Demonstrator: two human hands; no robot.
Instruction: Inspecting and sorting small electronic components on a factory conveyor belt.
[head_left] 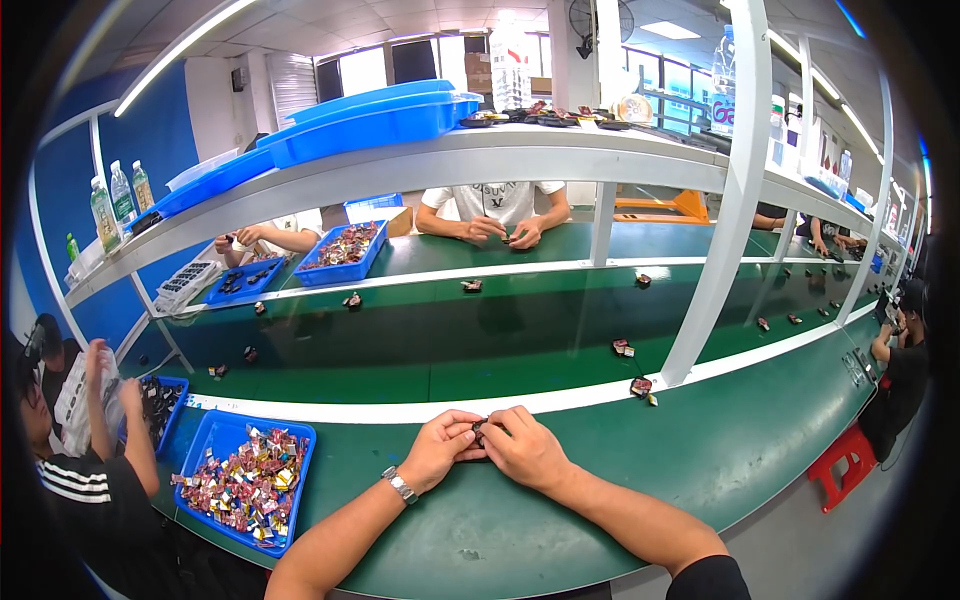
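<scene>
My left hand [440, 450], with a metal-band watch [399, 485] at the wrist, and my right hand [525, 448] meet over the green work surface [620, 480]. Between their fingertips they pinch a small dark part [479, 433]. Most of it is hidden by the fingers, so its exact kind does not show. To the left of my left forearm is a blue tray [222, 430] heaped with small red, yellow and white pieces.
Beyond a white rail [400, 409], a green conveyor belt [480, 345] carries scattered small assemblies, one [641, 388] lying by a shelf post [715, 220]. Overhead, a shelf [560, 143] holds blue trays [370, 125] and bottles. Co-workers sit opposite and at both sides.
</scene>
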